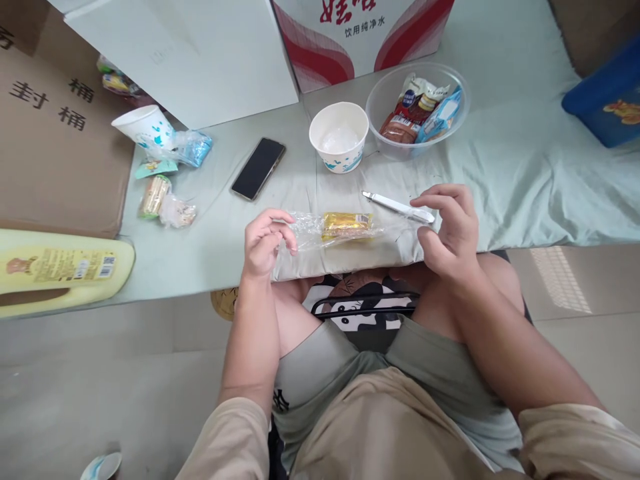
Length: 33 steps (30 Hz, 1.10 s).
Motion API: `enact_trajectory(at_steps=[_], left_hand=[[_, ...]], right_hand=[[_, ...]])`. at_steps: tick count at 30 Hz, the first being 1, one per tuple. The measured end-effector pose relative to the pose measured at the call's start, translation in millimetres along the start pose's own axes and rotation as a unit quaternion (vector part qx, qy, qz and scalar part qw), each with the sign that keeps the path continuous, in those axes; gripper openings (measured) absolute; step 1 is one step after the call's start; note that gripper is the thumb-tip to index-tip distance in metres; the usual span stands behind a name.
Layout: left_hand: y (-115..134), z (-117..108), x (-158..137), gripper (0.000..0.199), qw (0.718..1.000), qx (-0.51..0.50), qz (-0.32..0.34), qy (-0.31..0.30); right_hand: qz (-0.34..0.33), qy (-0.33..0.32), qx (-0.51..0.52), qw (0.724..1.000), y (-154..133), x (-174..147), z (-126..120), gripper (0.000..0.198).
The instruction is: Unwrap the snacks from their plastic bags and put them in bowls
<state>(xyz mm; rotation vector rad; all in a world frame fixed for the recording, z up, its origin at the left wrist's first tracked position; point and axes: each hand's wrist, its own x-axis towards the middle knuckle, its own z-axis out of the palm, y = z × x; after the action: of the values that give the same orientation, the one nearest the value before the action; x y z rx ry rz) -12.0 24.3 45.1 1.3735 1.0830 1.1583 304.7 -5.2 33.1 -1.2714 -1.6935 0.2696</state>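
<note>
A snack in a yellow wrapper (pixel 346 225) lies near the table's front edge, with clear plastic film (pixel 309 230) around it that stretches out to both sides. My left hand (pixel 265 243) is at the film's left end, its fingers curled and closed on it. On the other side is my right hand (pixel 450 230), bent, with a visible gap between thumb and fingertips. The film's thin right end reaches toward that gap; whether it touches the fingers is hard to see. Just behind the film, close to my right fingertips, rests a white utility knife (pixel 397 207).
Behind stand a paper bowl (pixel 340 140) and a clear plastic bowl (pixel 375 127) with packaged snacks (pixel 413 117). A phone (pixel 258 168) lies left of them. Farther left are a tipped paper cup (pixel 145 127), small wrapped snacks (pixel 155 197) and a yellow jug (pixel 65 267). Boxes (pixel 185 60) line the back.
</note>
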Motion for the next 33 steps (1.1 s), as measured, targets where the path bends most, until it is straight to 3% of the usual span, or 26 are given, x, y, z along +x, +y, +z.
enact_trajectory(at_steps=[3, 5, 7, 9, 10, 11, 14, 16, 20, 24, 27, 29, 33], left_hand=[[7, -7, -7, 0.021, 0.981, 0.051, -0.105, -0.157], [6, -7, -10, 0.017, 0.969, 0.103, -0.121, -0.188], [3, -2, -10, 0.014, 0.984, 0.144, -0.049, -0.088], [-2, 5, -8, 0.013, 0.978, 0.192, 0.065, 0.04], [-4, 7, -6, 0.015, 0.966, 0.227, 0.105, 0.061], [-5, 10, -4, 0.021, 0.954, 0.267, 0.125, 0.046], [-9, 14, 0, 0.041, 0.929, 0.352, 0.089, -0.074], [-13, 14, 1, 0.039, 0.929, 0.353, 0.035, -0.103], [-21, 17, 4, 0.02, 0.951, 0.299, -0.037, -0.072], [-17, 31, 4, 0.03, 0.983, 0.126, -0.106, -0.075], [-11, 44, 3, 0.035, 0.98, 0.02, -0.165, -0.107], [-10, 47, 3, 0.033, 0.981, 0.01, -0.173, -0.085], [-21, 42, 9, 0.029, 0.991, 0.065, -0.115, 0.024]], right_hand=[[-0.068, -0.076, 0.048, 0.994, -8, -3, -8, 0.027], [-0.08, -0.172, 0.039, 0.981, -12, -7, -10, 0.027], [-0.079, -0.27, -0.01, 0.959, -14, -11, -11, 0.027], [-0.08, -0.341, -0.062, 0.935, -13, -16, -10, 0.028], [-0.081, -0.361, -0.081, 0.926, -11, -18, -9, 0.028], [-0.077, -0.369, -0.093, 0.922, -10, -20, -8, 0.028], [-0.062, -0.328, -0.118, 0.935, -7, -23, -3, 0.027], [-0.052, -0.279, -0.141, 0.948, -6, -22, 2, 0.028], [-0.046, -0.22, -0.151, 0.963, -8, -19, 14, 0.029], [-0.087, -0.223, -0.103, 0.966, -11, -20, 28, 0.041], [-0.103, -0.238, -0.087, 0.962, -10, -23, 35, 0.049], [-0.107, -0.243, -0.067, 0.962, -7, -24, 35, 0.046], [-0.098, -0.21, -0.034, 0.972, -3, -24, 31, 0.037]])
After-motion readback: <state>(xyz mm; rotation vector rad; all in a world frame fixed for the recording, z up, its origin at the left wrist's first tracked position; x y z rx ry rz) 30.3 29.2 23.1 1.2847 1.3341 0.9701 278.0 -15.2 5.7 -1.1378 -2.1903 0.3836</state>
